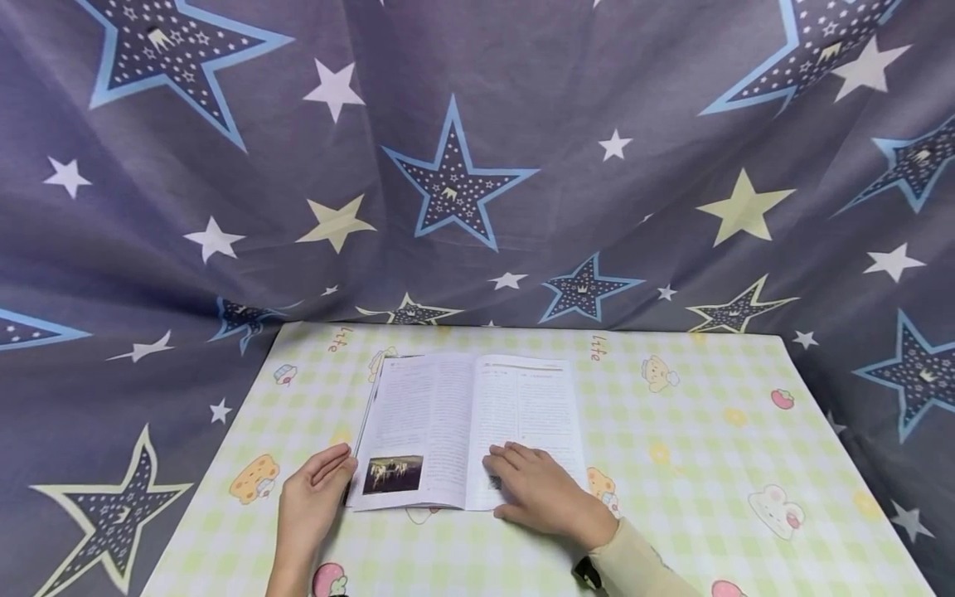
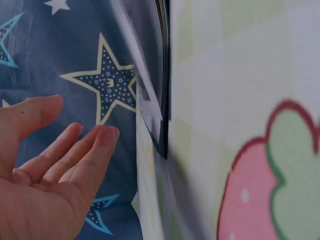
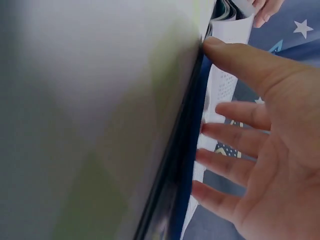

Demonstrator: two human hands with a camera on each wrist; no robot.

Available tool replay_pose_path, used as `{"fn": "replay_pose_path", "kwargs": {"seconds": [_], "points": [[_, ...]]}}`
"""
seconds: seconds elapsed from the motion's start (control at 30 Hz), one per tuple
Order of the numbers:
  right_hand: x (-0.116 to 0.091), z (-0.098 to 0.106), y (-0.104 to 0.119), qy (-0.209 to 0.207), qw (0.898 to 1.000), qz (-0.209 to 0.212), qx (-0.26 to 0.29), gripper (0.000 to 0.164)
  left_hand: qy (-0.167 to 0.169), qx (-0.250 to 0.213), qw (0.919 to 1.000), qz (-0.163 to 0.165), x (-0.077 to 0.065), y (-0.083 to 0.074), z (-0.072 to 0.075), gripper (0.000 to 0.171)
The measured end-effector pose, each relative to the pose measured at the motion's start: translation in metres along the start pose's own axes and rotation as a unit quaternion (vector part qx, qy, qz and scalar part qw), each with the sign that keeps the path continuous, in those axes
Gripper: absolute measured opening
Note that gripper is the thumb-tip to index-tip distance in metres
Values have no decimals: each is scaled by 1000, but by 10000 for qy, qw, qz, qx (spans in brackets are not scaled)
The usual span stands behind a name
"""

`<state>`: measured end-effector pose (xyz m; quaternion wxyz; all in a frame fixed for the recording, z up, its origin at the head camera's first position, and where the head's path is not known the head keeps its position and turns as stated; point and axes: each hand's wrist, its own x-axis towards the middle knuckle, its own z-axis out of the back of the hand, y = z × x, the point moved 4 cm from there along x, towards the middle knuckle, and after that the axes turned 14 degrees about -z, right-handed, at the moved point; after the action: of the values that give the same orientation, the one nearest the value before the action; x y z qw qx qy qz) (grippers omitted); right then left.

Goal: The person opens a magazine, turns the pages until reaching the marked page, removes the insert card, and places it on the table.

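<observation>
An open magazine (image 1: 429, 406) lies on the table with its pages of small print facing up. A dark photo (image 1: 391, 474) is printed low on the left page. Just beside the lower left edge of the magazine is my left hand (image 1: 317, 489); in the left wrist view its thumb and fingers stand apart with nothing between them. My right hand (image 1: 548, 493) rests on the lower part of the right page, covering some of it. Seen from the right wrist, that hand's fingers are spread, their tips touching the page, and the thumb is near the magazine's lower edge.
A pale green checked cloth (image 1: 694, 464) with cartoon prints covers the table. Behind and at both sides hangs a dark blue-grey curtain (image 1: 567, 207) with stars, meeting the table's back edge. Something dark (image 1: 588, 572) shows at the right sleeve's cuff.
</observation>
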<state>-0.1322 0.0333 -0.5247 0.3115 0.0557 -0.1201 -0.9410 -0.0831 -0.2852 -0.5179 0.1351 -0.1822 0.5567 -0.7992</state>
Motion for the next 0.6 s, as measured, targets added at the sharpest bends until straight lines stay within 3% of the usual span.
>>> {"fn": "replay_pose_path", "kwargs": {"seconds": [0.33, 0.47, 0.6], "points": [[-19, 17, -22, -405, 9982, 177, 396, 21, -18, 198, 9998, 36, 1, -3, -7, 25], [-25, 21, -37, -664, 9968, -180, 411, 26, 19, 300, 9995, -5, 1, -5, -14, 24], [-28, 28, -50, -1313, 9883, -621, 458, 45, 109, 357, 9993, -74, 2, -8, -19, 25]]}}
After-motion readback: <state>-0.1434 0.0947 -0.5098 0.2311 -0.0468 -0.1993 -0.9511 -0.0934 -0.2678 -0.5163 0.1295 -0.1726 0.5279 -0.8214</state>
